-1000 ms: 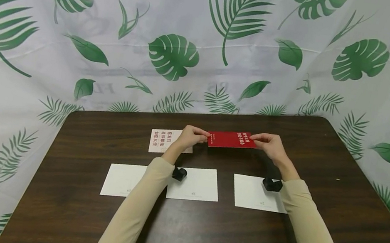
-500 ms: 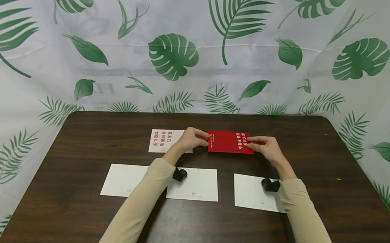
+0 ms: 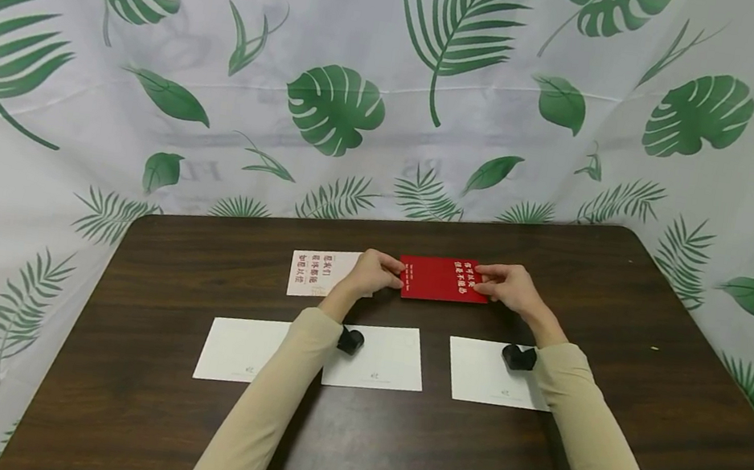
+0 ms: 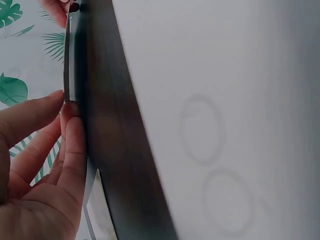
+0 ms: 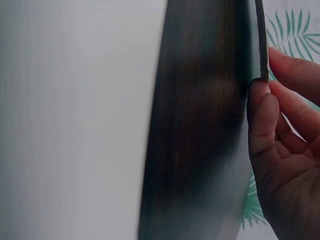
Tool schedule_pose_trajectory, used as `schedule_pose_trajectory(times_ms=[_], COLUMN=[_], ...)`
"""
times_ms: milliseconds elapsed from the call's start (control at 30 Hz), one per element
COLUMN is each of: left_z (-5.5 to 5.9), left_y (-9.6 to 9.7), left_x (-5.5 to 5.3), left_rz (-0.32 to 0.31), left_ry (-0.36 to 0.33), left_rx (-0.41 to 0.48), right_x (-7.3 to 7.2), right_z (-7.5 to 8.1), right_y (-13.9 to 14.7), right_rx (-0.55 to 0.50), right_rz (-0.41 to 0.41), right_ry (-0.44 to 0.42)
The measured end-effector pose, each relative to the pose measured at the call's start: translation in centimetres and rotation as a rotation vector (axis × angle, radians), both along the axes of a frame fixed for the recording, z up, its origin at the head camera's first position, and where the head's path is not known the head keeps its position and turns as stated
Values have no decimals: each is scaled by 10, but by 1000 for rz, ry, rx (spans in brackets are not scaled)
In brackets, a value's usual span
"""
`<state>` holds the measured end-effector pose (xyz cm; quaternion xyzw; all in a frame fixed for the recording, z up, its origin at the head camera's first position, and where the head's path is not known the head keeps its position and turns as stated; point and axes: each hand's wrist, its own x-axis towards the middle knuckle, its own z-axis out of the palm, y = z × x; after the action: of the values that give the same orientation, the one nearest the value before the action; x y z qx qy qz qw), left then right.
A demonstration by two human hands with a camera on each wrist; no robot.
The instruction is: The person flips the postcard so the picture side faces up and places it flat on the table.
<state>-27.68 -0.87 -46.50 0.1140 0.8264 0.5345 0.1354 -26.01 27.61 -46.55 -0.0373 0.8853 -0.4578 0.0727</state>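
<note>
A red card with white lettering is held level by both hands near the back of the table. My left hand pinches its left edge between thumb and fingers. On the opposite edge my right hand pinches it in the same way. Seen edge-on in the left wrist view, the card sits just above the dark tabletop, between the fingertips. In the right wrist view the card's edge likewise lies between thumb and fingers. Left of my left hand lies a pale card with red lettering, partly covered by that hand.
Nearer on the wooden table lie three white cards in a row: a left one, a middle one and a right one. My forearms pass over parts of them. A leaf-patterned cloth hangs behind the table.
The red card has come down and slightly toward me, turning from tilted to flatter, so more of its face shows. Both hands keep hold of it; the other cards stay put.
</note>
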Motion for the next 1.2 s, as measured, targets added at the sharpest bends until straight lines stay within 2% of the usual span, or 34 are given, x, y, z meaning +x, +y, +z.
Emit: schedule_pose_trajectory(times_ms=[167,467,633,700,733,767,867,967,1000,1200], left_z=[2,5,7,10,11,5,1,-1,6,10], left_y=[4,13,17,18,18,16,12,8,7,-5], left_x=[0,1,1,0,-1,-5,-10,-8,-4,4], left_rz=[-9,-10,-25,-23,-24,-30,-36,-40,-36,-77], left_ry=[47,109,157,130,114,135,86,67,23,26], left_rx=[-66,-190,-273,-285,-280,-246,-192,-120,-119,-23], right_x=[-2,-2,-3,-4,-4,-4,-5,-4,-4,1], right_z=[1,5,4,5,5,6,7,8,9,15], right_y=[-3,-10,-13,-13,-14,-14,-13,-12,-11,-11], right_rx=[68,243,263,255,249,246,231,205,193,125], right_rz=[4,40,34,23,17,13,5,0,0,3], right_ry=[23,151,151,134,122,110,79,60,58,53])
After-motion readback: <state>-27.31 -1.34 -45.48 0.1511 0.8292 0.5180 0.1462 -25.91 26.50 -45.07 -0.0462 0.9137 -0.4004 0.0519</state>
